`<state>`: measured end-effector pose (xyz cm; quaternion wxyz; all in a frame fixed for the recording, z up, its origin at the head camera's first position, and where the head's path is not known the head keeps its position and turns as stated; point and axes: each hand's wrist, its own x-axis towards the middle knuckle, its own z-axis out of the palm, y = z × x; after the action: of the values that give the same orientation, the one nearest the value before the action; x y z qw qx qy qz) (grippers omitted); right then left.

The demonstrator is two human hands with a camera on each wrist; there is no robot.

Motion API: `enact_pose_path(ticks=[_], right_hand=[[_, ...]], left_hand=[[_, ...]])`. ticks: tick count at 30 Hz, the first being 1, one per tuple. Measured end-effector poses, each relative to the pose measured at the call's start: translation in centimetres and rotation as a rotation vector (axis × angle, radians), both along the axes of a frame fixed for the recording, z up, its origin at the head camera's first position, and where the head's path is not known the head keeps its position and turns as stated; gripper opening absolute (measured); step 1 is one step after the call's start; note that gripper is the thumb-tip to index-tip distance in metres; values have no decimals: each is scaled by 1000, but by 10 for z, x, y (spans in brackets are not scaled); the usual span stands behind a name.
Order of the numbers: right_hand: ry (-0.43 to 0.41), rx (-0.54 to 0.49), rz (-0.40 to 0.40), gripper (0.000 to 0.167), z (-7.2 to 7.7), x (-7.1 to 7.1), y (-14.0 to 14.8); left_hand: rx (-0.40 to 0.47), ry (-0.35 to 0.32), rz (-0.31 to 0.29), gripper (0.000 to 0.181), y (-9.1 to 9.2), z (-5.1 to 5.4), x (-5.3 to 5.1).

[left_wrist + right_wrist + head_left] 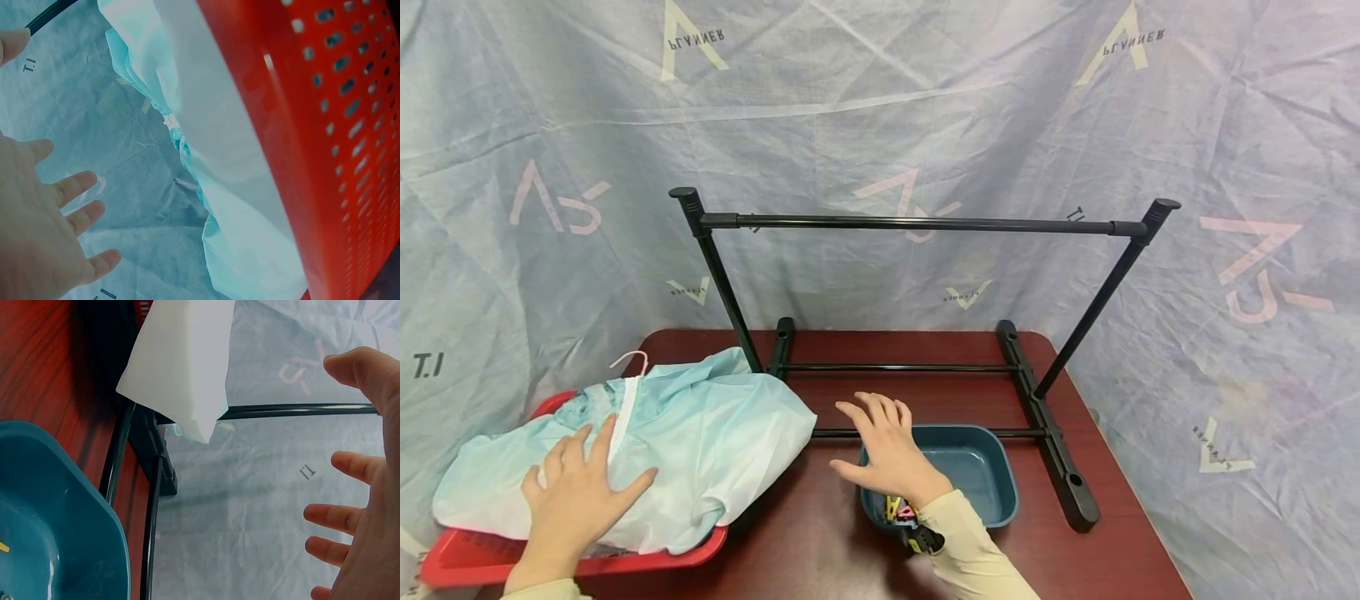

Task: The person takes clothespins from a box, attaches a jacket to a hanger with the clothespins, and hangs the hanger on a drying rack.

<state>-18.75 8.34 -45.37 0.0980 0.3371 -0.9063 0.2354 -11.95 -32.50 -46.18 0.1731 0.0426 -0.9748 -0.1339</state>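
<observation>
A light blue and white garment (722,442) lies heaped over a red perforated basket (460,562) at the left. From its collar pokes the hook of a pink hanger (638,357). My left hand (574,492) hovers over the garment, fingers spread, and the left wrist view shows a gap between hand and cloth. My right hand (887,446) is above the left part of a blue plastic basin (973,471), its fingers apart and holding nothing. Several small coloured clips (901,510) lie in the basin, partly hidden by the right wrist.
A black rack stands on the dark red table (820,525), its top bar (910,223) running across the middle. One rack foot (1060,467) extends toward the table's right edge. Behind hangs a grey printed cloth (880,100). The garment overlaps the rack's left side.
</observation>
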Motion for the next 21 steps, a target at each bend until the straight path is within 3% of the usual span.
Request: enact_pose_path(ticks=[12,21], right_hand=[[35,35,-1,73,-2,-3,-7],[15,58,13,73,0,-6,-11]], left_hand=[[0,-58,9,103,-6,2,-1],[1,-71,21,109,-10,3,-2]])
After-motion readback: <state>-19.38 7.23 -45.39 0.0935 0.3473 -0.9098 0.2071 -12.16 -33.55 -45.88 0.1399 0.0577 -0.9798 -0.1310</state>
